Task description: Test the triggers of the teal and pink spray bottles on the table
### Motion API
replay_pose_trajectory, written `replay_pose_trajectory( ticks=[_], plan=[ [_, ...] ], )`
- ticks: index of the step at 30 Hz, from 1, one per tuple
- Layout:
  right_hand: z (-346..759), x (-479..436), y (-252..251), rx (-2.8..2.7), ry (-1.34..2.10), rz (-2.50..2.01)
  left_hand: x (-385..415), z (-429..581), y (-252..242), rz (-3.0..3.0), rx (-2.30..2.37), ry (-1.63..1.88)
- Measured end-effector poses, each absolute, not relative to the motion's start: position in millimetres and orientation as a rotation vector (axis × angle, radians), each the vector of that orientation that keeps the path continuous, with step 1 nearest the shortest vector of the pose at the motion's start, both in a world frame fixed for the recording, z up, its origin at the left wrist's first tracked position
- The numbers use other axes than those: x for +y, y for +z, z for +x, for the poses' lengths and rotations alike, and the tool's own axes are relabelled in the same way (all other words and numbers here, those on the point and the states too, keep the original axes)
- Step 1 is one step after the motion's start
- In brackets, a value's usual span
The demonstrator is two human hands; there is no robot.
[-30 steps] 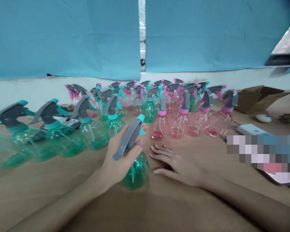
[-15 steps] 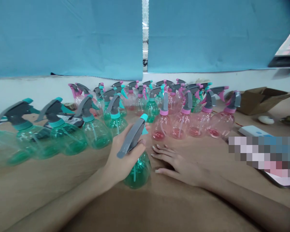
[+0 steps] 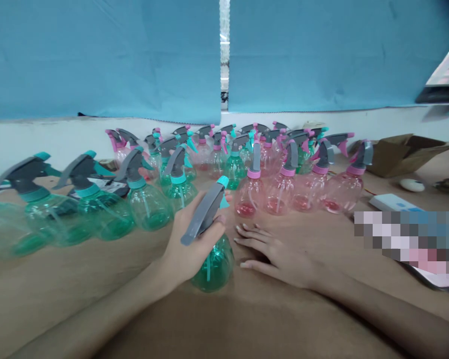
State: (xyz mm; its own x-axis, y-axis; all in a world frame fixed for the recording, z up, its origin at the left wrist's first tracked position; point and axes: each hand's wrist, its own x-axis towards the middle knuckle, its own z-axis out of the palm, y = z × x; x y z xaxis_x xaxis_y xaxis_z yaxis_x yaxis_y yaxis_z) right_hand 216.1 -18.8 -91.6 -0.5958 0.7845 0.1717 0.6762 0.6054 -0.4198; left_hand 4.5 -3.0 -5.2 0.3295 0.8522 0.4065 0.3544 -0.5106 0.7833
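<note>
My left hand (image 3: 190,239) is wrapped round the neck of a green spray bottle (image 3: 214,269), just under its grey and teal trigger head. The bottle stands upright on the brown table (image 3: 269,319); its collar is hidden by my fingers. To its right, my right hand (image 3: 271,252) lies flat on the table with fingers stretched out, touching no bottle. Beyond that hand stands a row of pink spray bottles (image 3: 250,197). Several green spray bottles (image 3: 149,207) form a slanting row at the left.
More pink and green bottles crowd the back by the white wall (image 3: 33,132), below blue cloth (image 3: 105,60). On the right are an open cardboard box (image 3: 400,157), a white computer mouse (image 3: 411,185), a white box (image 3: 394,203) and a flat device (image 3: 430,274) with a blurred-out screen.
</note>
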Motion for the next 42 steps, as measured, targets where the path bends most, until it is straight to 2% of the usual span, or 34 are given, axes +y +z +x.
replay_pose_trajectory(
  ticks=[42],
  plan=[
    [215.8,-19.7,-89.4,-2.480,0.457,-1.161,-4.4,0.9,1.3,2.097,1.052,1.045]
  ],
)
